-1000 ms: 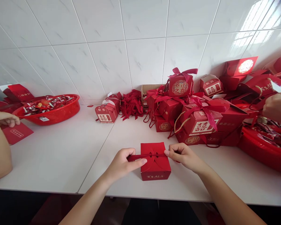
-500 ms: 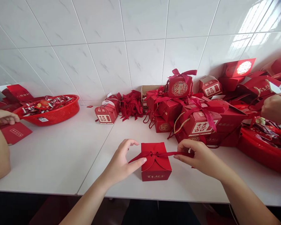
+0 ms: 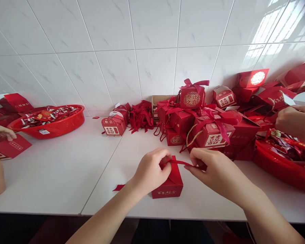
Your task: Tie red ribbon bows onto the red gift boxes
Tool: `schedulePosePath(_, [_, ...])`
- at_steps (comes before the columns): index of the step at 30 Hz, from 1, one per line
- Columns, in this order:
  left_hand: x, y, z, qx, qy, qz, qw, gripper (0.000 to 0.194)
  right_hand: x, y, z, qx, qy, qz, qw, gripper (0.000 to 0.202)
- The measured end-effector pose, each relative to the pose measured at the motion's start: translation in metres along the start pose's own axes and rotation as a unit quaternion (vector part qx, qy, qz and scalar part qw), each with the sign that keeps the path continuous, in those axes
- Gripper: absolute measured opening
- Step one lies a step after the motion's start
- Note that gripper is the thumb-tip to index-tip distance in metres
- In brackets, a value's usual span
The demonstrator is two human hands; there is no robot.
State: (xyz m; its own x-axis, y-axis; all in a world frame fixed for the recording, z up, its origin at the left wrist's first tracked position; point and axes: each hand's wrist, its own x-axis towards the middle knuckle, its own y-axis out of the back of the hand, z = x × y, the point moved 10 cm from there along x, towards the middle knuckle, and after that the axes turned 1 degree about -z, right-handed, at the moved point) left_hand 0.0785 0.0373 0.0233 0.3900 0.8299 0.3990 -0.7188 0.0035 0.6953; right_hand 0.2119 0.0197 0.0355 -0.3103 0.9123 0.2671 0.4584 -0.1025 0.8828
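A small red gift box [image 3: 167, 191] with pale lettering on its front stands upright near the table's front edge. Over its top my left hand [image 3: 154, 169] is closed, fingers pinching the dark red ribbon at the middle of the lid and hiding the knot. From there the ribbon [image 3: 180, 162] runs taut to my right hand [image 3: 205, 166], which pinches it just right of the box. A loose ribbon end [image 3: 119, 187] lies on the table beyond my left wrist.
Finished-looking red boxes [image 3: 213, 132] with bows are piled behind my right hand. Red basins [image 3: 58, 130] of wrapped sweets stand left and right. Ribbons [image 3: 141, 115] lie in a heap by the wall. Other people's hands [image 3: 295, 118] work at both sides; the left one touches a red box [image 3: 12, 145].
My left hand has moved right, from the box's left side onto the ribbon at its top, and its fingers have closed. My right hand still holds the ribbon, nearly unmoved.
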Motion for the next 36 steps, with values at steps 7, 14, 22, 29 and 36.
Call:
schedulePosePath(7, [-0.008, 0.020, 0.016, 0.059, -0.076, 0.112, 0.989, 0.006, -0.011, -0.030, 0.008, 0.135, -0.007, -0.146, 0.980, 0.030])
schedulePosePath(14, [-0.010, 0.031, 0.027, 0.128, -0.131, 0.155, 0.971, 0.009, 0.016, -0.046, -0.002, 0.415, 0.002, -0.088, 0.905, 0.033])
schedulePosePath(22, [-0.017, 0.036, 0.030, 0.247, -0.152, 0.182, 0.940, 0.013, 0.017, -0.072, -0.003, 0.504, -0.044, -0.084, 0.859, 0.033])
schedulePosePath(29, [-0.023, 0.036, 0.029, 0.273, -0.156, 0.199, 0.928, 0.008, 0.020, -0.075, -0.012, 0.476, -0.039, -0.048, 0.877, 0.033])
schedulePosePath(36, [-0.025, 0.039, 0.001, 0.089, -0.063, 0.067, 0.992, 0.007, 0.019, -0.064, -0.001, 0.445, -0.020, 0.055, 0.893, 0.024])
